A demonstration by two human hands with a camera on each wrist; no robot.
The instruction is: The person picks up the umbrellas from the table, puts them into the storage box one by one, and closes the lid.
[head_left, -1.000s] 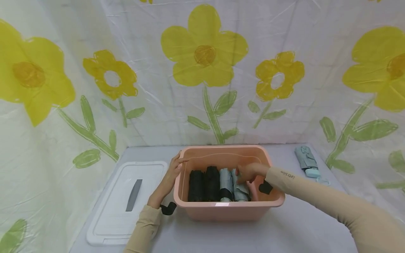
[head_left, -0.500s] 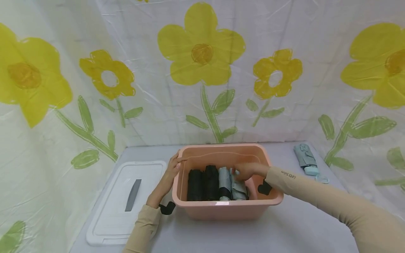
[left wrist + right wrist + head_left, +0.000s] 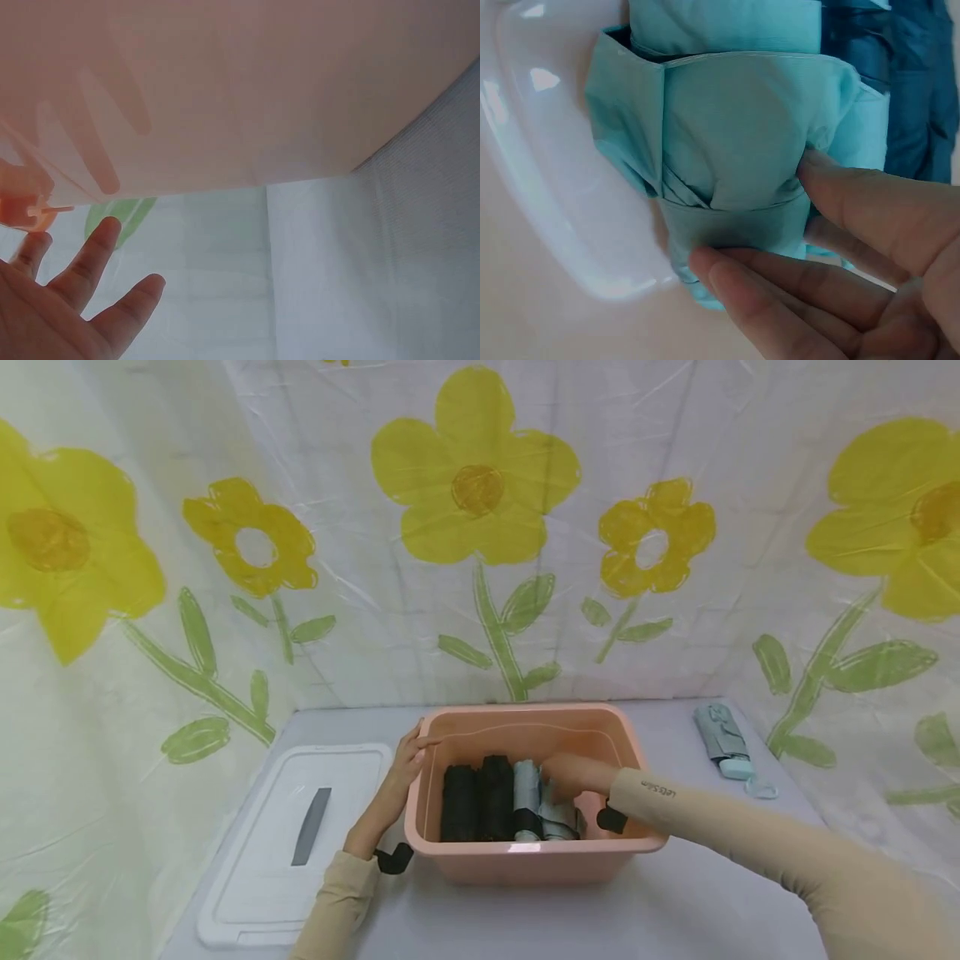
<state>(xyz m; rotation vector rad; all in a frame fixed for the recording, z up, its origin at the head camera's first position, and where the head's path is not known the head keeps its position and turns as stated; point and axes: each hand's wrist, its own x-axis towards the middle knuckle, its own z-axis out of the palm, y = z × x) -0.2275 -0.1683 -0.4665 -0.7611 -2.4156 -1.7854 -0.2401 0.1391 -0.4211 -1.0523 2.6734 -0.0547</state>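
Observation:
In the head view my right hand (image 3: 576, 775) reaches into the pink plastic bin (image 3: 525, 862). Its thumb and fingertips pinch a folded pale blue-green umbrella (image 3: 739, 135), whose loose fabric flap shows in the right wrist view. This umbrella stands in the row's right end, against another pale blue umbrella (image 3: 527, 789) with a dark band. Two black folded umbrellas, a left one (image 3: 460, 802) and a right one (image 3: 496, 797), fill the row's left side. My left hand (image 3: 399, 781) rests at the bin's left rim, and the left wrist view shows its fingers (image 3: 131, 315) spread and nearly straight.
A white lid (image 3: 262, 852) with a grey handle (image 3: 311, 827) lies left of the bin. Another pale blue-green folded umbrella (image 3: 720, 731) with a wrist loop lies at the back right of the table (image 3: 720, 902). A flowered curtain (image 3: 345, 635) hangs behind.
My right hand has moved slightly left inside the bin, and the end umbrella has shifted a little toward its neighbour. My left hand stays at the rim.

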